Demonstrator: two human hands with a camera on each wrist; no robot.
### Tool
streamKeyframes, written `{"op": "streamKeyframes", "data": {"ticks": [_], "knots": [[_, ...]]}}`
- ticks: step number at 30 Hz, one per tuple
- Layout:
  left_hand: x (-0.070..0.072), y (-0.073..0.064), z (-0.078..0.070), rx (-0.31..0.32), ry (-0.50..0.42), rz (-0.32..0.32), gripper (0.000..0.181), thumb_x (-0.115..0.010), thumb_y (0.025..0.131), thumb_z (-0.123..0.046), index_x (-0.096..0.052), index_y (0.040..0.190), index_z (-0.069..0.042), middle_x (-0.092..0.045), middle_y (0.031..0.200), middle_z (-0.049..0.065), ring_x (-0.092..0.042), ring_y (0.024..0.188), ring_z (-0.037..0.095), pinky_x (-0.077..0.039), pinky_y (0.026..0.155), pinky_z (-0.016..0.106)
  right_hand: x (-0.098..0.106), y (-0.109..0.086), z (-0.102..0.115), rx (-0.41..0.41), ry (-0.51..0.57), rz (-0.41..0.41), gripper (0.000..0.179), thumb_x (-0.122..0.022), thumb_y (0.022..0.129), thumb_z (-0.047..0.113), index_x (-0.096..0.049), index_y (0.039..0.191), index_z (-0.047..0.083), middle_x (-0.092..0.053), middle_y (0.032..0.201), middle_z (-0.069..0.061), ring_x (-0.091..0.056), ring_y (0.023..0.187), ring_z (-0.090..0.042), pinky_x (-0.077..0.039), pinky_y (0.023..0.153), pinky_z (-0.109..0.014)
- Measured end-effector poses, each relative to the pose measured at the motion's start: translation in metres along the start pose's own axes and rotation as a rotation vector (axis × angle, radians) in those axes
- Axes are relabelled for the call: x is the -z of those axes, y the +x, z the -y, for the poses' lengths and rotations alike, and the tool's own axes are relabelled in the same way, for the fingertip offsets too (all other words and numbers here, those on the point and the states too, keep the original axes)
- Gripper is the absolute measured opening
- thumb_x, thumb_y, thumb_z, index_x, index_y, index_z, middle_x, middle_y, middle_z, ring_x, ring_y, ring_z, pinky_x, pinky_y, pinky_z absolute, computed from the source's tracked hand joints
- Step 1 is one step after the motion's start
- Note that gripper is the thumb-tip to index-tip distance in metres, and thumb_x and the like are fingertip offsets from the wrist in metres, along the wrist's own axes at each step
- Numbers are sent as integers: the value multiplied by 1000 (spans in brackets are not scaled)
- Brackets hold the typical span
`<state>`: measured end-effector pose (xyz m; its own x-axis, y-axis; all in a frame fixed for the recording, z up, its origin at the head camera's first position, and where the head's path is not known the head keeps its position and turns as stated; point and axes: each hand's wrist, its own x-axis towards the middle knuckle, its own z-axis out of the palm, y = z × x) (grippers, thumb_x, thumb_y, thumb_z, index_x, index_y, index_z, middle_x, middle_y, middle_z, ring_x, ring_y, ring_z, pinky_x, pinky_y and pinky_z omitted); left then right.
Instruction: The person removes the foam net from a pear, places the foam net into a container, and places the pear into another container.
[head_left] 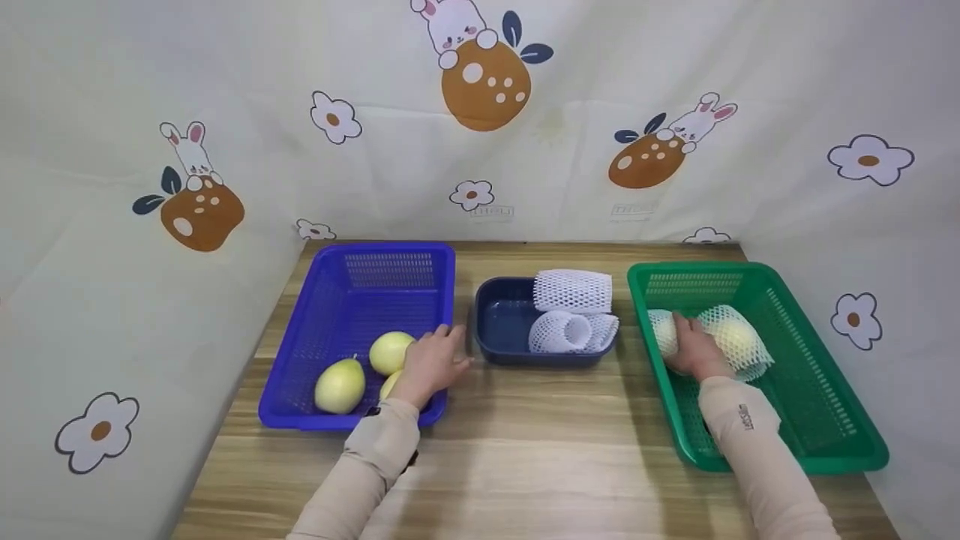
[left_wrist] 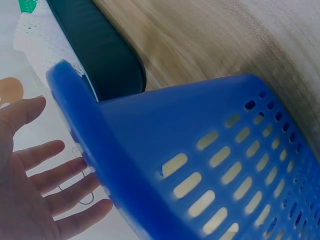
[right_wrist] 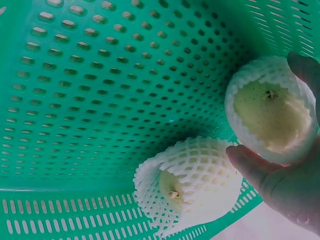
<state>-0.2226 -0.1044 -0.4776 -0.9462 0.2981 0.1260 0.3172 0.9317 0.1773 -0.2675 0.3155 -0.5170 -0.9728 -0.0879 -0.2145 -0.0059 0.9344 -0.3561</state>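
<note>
My left hand (head_left: 431,364) is over the right rim of the blue basket (head_left: 277,360), its fingers spread and holding nothing. Under and beside it lie a pale yellow pear (head_left: 340,386), a second pear (head_left: 390,351) and a third one partly hidden by the hand. In the green basket (head_left: 840,450), my right hand (head_left: 697,351) grips a pear in a white foam net (right_wrist: 272,112) near the left wall. Thumb and finger reach round its sides in the right wrist view. Another netted pear (head_left: 735,341) lies just right of that hand.
Between the baskets stands a dark blue bin (head_left: 502,322). It holds several white foam nets: one (head_left: 572,291) lies across the back edge, another (head_left: 559,332) in front. All stand on a wood-grain table (head_left: 540,442), with a printed curtain (head_left: 585,180) behind and at both sides.
</note>
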Motion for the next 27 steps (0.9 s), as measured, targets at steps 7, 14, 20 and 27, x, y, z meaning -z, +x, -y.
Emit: {"op": "streamKeyframes", "data": {"ticks": [7, 14, 20, 27], "knots": [[0, -1, 0, -8, -2, -5, 47, -64, 75, -33, -54, 112, -6, -54, 94, 13, -55, 76, 35, -46, 59, 44, -7, 5, -2, -35, -6, -10, 77, -59, 81, 11, -10, 138, -2, -13, 130, -38, -25, 113, -55, -26, 86, -62], [0, -3, 0, -1, -6, 4, 47, -64, 75, -32, -54, 112, -5, -54, 95, 13, -55, 77, 35, -46, 60, 45, -10, 5, -3, 5, -32, -85, 70, -60, 79, 10, -20, 134, -5, -27, 118, -36, -37, 101, -54, -34, 79, -61], [-2, -3, 1, 3, -3, 28, 48, -65, 76, -33, -52, 113, -6, -53, 98, 12, -55, 79, 34, -46, 61, 45, -1, -2, -4, 21, -16, -120, 71, -61, 77, 21, -24, 132, -5, -29, 114, -35, -38, 95, -54, -37, 71, -60], [-1, 0, 2, 4, -1, 26, 50, -65, 75, -32, -52, 115, -5, -54, 99, 13, -55, 79, 35, -45, 61, 45, 29, -7, 6, 62, 38, -248, 78, -67, 73, 29, -26, 130, -5, -31, 108, -33, -42, 89, -49, -38, 69, -59]]}}
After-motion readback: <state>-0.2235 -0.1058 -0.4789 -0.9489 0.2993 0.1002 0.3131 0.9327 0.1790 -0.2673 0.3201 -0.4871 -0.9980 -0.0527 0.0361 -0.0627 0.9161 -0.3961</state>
